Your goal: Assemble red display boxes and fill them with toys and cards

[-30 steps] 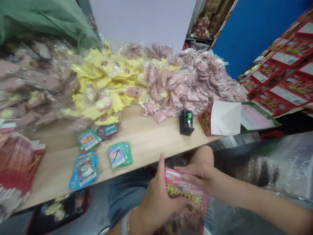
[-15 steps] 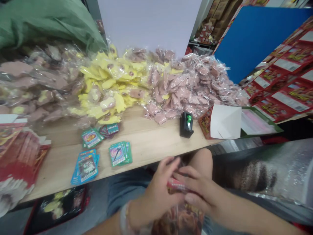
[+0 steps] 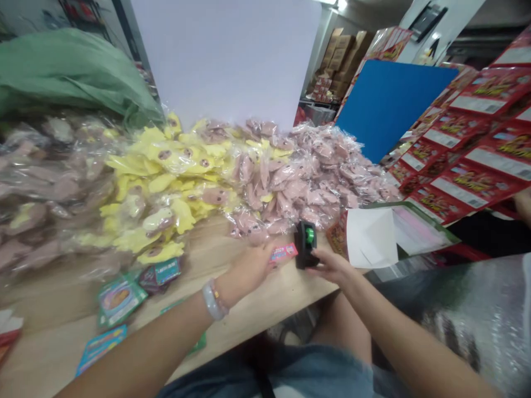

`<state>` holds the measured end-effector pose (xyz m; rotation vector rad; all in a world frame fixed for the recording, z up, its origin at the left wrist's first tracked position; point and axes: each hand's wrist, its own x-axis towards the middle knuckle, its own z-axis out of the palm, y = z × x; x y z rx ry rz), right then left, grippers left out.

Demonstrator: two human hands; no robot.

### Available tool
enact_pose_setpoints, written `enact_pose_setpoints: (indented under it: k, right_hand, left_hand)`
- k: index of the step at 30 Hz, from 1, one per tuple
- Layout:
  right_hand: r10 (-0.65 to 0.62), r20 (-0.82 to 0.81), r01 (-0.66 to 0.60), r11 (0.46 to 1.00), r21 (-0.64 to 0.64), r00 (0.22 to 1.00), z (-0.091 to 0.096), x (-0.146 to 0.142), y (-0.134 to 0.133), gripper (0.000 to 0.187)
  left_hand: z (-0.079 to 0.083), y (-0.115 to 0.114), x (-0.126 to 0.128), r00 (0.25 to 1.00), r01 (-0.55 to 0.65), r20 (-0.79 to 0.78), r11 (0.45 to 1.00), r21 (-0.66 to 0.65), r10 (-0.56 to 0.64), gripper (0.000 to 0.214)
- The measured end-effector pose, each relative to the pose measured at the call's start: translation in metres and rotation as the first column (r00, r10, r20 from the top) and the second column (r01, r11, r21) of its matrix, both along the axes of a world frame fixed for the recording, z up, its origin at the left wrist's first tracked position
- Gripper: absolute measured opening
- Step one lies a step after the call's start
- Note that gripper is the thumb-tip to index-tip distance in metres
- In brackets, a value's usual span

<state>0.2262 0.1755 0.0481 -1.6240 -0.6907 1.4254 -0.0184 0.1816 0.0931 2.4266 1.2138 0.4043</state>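
My left hand, with a pale bangle at the wrist, is closed on a small pink-red printed card that points toward the tape dispenser. Whether it is one card or a thin stack, I cannot tell. My right hand has its thumb and fingers at the near right side of the black tape dispenser, which carries a roll of green tape. Left of my hands lie green-edged cards, a darker pile with a teal card and blue cards, partly behind my left forearm.
Bagged yellow plush pieces and bagged pink ones are heaped along the table's back. An open printed box with a white flap stands right of the dispenser, beside a green tray. Red printed boxes are stacked at right.
Both hands have moved from above my lap up to the dispenser. The brown-red printed item over my lap is no longer in view. My view has tilted up and shifted.
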Motion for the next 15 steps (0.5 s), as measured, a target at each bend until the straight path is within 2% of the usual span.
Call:
enact_pose_setpoints:
  k: [3,6,9,12,14,15]
  right_hand:
    - [-0.043,0.051,0.038,0.995,0.097,0.998,-0.005,-0.007,-0.034,0.019]
    - [-0.034,0.111,0.018,0.989,0.149,0.993,-0.003,-0.031,-0.056,0.024]
    - [0.04,0.108,-0.063,0.975,0.214,0.993,0.007,-0.073,-0.049,0.032]
    - [0.005,0.113,-0.032,0.97,0.24,0.994,0.013,-0.109,-0.033,0.045]
    - [-0.027,0.153,-0.005,0.978,0.208,0.988,0.012,-0.115,-0.034,0.05]
    - [-0.005,0.213,-0.037,0.98,0.194,0.977,0.012,-0.111,-0.037,0.051]
  left_hand:
    - [0.006,0.0,-0.002,0.999,-0.012,-0.041,1.0,-0.015,0.012,0.022]
    - [0.007,0.001,0.0,0.997,-0.037,-0.069,0.999,-0.012,0.036,0.021]
    - [0.004,0.001,0.003,0.995,-0.051,-0.082,0.998,-0.02,0.049,0.02]
    - [0.004,-0.002,0.002,0.997,-0.031,-0.072,0.999,-0.042,0.028,0.021]
    - [0.006,-0.008,0.004,0.998,-0.012,-0.06,0.998,-0.056,0.008,0.023]
    - [0.007,-0.011,0.007,0.998,-0.006,-0.056,0.998,-0.062,0.002,0.023]
